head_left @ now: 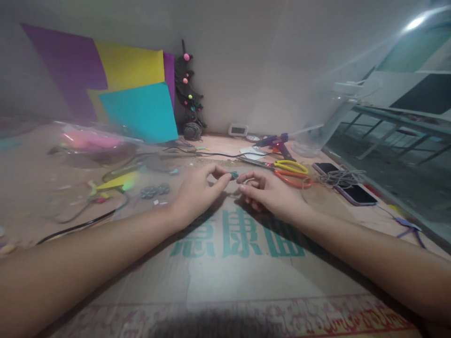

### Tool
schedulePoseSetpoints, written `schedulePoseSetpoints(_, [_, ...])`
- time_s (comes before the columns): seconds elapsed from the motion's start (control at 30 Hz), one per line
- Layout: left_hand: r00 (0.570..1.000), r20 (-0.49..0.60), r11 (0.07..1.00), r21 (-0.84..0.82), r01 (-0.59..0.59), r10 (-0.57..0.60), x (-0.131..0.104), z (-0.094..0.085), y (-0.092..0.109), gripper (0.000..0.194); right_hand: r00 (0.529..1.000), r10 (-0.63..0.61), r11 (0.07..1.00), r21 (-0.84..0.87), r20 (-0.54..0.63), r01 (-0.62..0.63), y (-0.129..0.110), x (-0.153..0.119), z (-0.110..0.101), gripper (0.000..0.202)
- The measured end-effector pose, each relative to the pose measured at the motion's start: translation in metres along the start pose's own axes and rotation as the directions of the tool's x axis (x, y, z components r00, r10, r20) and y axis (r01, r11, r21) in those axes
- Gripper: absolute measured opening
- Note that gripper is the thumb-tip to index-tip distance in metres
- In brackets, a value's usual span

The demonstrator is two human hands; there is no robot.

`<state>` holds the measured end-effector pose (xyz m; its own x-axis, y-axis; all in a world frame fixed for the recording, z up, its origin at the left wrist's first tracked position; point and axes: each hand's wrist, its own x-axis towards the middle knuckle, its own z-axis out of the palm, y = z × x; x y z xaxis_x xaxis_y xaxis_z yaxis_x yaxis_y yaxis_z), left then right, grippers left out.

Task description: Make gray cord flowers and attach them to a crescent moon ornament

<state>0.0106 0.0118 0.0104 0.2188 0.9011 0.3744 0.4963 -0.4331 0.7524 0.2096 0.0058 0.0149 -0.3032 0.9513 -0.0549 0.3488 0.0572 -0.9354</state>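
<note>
A small dark green piece [234, 175], perhaps coiled or looped, is pinched between the thumb and index finger of my left hand [202, 188]. Just to its right is my right hand [269, 191], its fingers curled and the thumb close to the index finger. Whatever sits between those right fingertips is too small to make out. Both hands are low over a board [218, 281] printed with green characters. Left of my left wrist lie several dark green flower-like coils [150, 192], with small white scraps [157, 203] beside them.
Yellow-and-orange-handled scissors [291, 171] and a purple glue gun [280, 144] lie behind my right hand. A phone [355, 193] under tangled grey cord [341, 177] is at right. A small digital clock [238, 129], coloured sheets [141, 112] and a decorated dark tree [188, 94] stand at the wall.
</note>
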Motion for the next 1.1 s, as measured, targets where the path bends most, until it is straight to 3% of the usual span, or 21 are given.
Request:
schedulePoseSetpoints(0.07, [0.999,0.029,1.0,0.024,0.013,-0.013,0.001,0.0,-0.001,0.017,0.954,-0.262,0.933,-0.289,-0.143,0.213,0.001,0.001,-0.006,0.014])
schedulePoseSetpoints(0.13, [0.997,0.068,0.999,0.046,0.02,-0.023,0.002,0.0,-0.001,0.017,0.855,-0.495,0.79,-0.489,-0.154,0.369,0.002,0.002,-0.011,0.013])
schedulePoseSetpoints(0.17, [0.996,0.087,0.998,0.052,0.021,-0.025,0.002,0.0,0.0,0.017,0.817,-0.561,0.731,-0.541,-0.131,0.416,0.002,0.001,-0.012,0.013])
schedulePoseSetpoints(0.23, [0.993,0.112,0.998,0.056,0.014,-0.02,0.002,0.001,0.001,0.017,0.785,-0.614,0.673,-0.577,-0.088,0.462,0.002,-0.001,-0.011,0.014])
schedulePoseSetpoints(0.33, [0.992,0.127,0.999,0.048,-0.019,0.013,0.001,0.002,0.004,0.018,0.838,-0.535,0.756,-0.503,-0.109,0.418,-0.002,-0.005,-0.005,0.014])
schedulePoseSetpoints(0.43, [0.99,0.133,0.999,0.018,-0.046,0.043,-0.001,0.003,0.004,0.018,0.929,-0.33,0.927,-0.242,-0.164,0.287,-0.006,-0.005,0.002,0.017])
schedulePoseSetpoints(0.53, [0.991,0.134,0.999,-0.03,-0.026,0.03,-0.001,0.002,0.004,0.018,0.968,-0.192,0.981,-0.005,-0.162,0.194,-0.007,-0.002,0.004,0.02])
schedulePoseSetpoints(0.67, [0.99,0.138,0.993,-0.112,0.033,-0.017,-0.001,0.003,0.004,0.017,0.981,-0.119,0.985,0.105,-0.154,0.136,-0.008,0.0,0.004,0.021])
schedulePoseSetpoints(1.1, [0.987,0.152,0.972,-0.22,0.08,-0.047,0.001,0.004,-0.001,0.016,0.99,-0.053,0.988,0.135,-0.128,0.071,-0.001,0.002,-0.001,0.028])
